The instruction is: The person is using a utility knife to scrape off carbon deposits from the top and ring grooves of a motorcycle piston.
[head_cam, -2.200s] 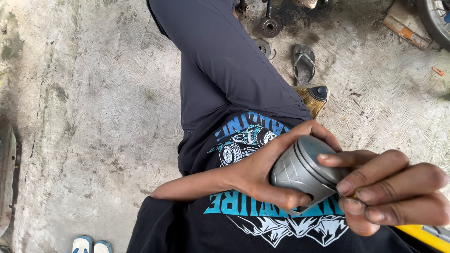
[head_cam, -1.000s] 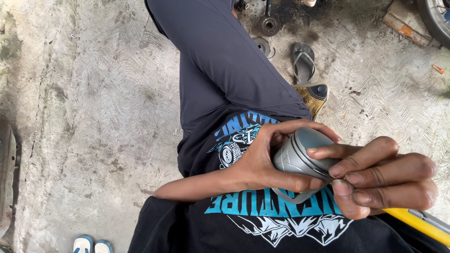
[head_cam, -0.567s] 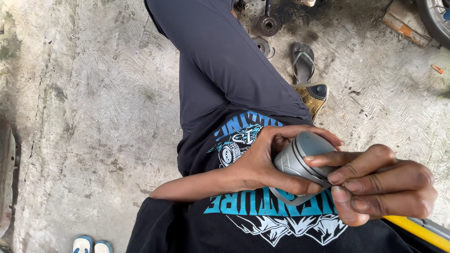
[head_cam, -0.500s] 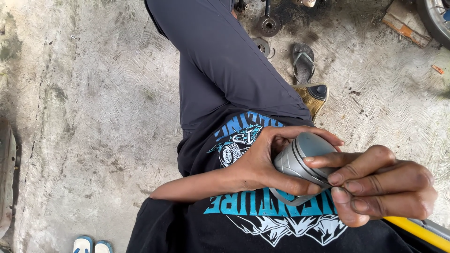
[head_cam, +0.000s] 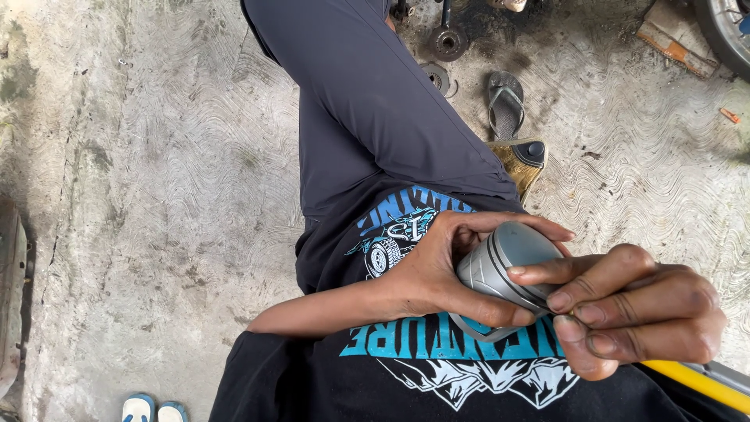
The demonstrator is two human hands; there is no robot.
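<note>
My left hand [head_cam: 441,270] wraps around a grey metal piston [head_cam: 504,262] with grooves around its crown, held against my dark printed shirt. My right hand [head_cam: 633,309] comes in from the right, its fingertips pinched at the piston's grooved rim, where a thin grey ring hangs partly off the lower edge. Both hands touch the piston.
My leg in dark trousers [head_cam: 367,109] stretches up over a patterned concrete floor [head_cam: 156,195]. A sandal [head_cam: 506,101], round metal parts [head_cam: 447,41] and a yellow-and-black object [head_cam: 519,160] lie beyond. A yellow bar [head_cam: 695,383] sits at lower right; slipper tips [head_cam: 152,409] at the bottom.
My right hand's fingers have shifted a little along the piston's rim and the piston has tilted slightly. My left hand keeps its grip.
</note>
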